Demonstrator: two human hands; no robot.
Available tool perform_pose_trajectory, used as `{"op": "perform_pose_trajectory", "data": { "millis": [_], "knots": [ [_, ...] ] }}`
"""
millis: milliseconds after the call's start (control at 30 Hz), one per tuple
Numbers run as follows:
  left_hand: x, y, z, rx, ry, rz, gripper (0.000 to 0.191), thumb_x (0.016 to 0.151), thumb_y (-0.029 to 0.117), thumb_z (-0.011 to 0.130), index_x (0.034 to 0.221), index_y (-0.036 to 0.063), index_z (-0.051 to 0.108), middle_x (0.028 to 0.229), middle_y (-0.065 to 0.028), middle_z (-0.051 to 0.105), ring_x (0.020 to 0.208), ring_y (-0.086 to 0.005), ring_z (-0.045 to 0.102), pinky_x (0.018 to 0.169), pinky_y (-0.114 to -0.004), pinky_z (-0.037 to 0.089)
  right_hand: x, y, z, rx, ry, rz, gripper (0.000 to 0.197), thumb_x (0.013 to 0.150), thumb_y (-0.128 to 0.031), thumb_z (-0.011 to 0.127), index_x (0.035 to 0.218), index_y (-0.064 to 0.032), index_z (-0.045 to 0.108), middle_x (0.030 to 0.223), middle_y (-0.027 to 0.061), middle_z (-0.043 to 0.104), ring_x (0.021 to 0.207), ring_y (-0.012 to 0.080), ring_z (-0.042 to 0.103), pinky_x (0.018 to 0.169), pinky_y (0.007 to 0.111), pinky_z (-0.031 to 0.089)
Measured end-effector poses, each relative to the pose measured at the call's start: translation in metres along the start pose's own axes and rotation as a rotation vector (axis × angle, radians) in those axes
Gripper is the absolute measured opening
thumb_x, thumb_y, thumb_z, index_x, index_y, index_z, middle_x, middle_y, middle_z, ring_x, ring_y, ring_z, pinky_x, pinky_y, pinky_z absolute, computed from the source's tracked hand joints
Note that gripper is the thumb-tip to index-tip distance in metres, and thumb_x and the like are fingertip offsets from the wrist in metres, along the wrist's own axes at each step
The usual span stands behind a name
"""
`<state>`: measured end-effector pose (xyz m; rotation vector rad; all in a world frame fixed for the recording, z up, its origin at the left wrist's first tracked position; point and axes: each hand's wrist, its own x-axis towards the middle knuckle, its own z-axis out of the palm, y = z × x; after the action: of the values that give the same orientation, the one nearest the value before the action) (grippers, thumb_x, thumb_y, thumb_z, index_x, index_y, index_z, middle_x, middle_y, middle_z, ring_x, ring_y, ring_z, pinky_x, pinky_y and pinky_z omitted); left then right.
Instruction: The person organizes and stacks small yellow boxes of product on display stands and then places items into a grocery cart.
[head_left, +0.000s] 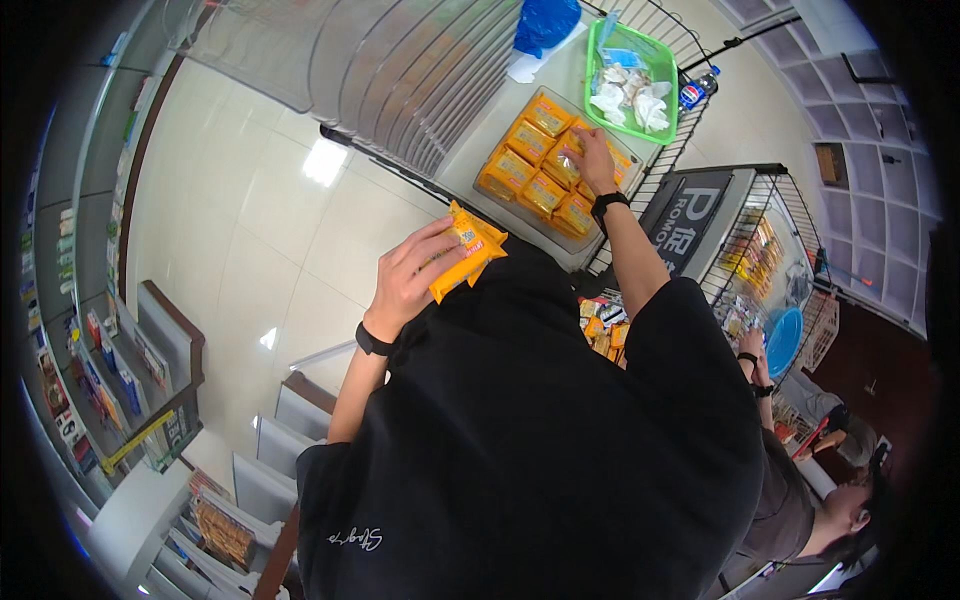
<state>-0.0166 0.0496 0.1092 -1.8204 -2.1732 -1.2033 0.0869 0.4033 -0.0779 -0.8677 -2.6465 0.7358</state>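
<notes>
My left hand (411, 279) grips a few yellow snack packets (466, 253) in front of my body, away from the stand. Printed writing shows on their wrappers. My right hand (591, 159) reaches into a clear shallow tray (486, 191) on the white stand top. Its bent fingers touch the yellow packets at the tray's right side, but I cannot tell whether they pinch one. Several similar yellow packets (529, 142) lie in rows inside the tray, some of them hidden by my right hand.
A green plastic basket (673, 97) holds crumpled white tissues beside the tray. Further back lie a blue plastic bag (546, 26) and clear upright dividers (405, 75). A cola bottle (694, 91) stands by the wire rack. At right, a person (784, 487) works near a blue basin (784, 342).
</notes>
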Motion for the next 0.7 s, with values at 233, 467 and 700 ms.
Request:
{"op": "perform_pose_trajectory", "data": {
  "millis": [233, 467, 700],
  "knots": [
    [-0.001, -0.002, 0.001, 0.048, 0.091, 0.005, 0.035, 0.066, 0.008, 0.078, 0.100, 0.0116, 0.068, 0.096, -0.0064, 0.059, 0.102, -0.0296, 0.060, 0.079, -0.037, 0.053, -0.015, 0.001, 0.006, 0.070, -0.072, 0.056, 0.031, 0.079, -0.014, 0.070, 0.109, -0.0078, 0.062, 0.098, 0.0121, 0.056, 0.083, 0.0307, 0.058, 0.074, 0.039, 0.047],
    [0.025, -0.004, 0.016, 0.211, -0.034, 0.082, 0.038, 0.066, 0.008, 0.065, 0.105, 0.0107, 0.067, 0.097, -0.0044, 0.056, 0.096, -0.0260, 0.057, 0.075, -0.035, 0.051, -0.063, -0.144, -0.076, 1.094, -0.427, 0.406, 0.032, 0.091, -0.029, 0.061, 0.109, -0.0025, 0.057, 0.090, 0.0049, 0.058, 0.070, 0.0125, 0.056, 0.058, 0.027, 0.048],
    [0.043, -0.010, 0.031, 0.106, -0.165, 0.299, 0.036, 0.070, 0.007, 0.062, 0.106, 0.0063, 0.065, 0.102, -0.0066, 0.055, 0.097, -0.0248, 0.055, 0.077, -0.033, 0.050, -0.107, -0.200, -0.111, 1.138, -0.456, 0.509, 0.043, 0.090, -0.033, 0.062, 0.119, -0.0032, 0.052, 0.107, 0.0048, 0.058, 0.089, 0.0095, 0.058, 0.069, 0.022, 0.049]
  ]
}}
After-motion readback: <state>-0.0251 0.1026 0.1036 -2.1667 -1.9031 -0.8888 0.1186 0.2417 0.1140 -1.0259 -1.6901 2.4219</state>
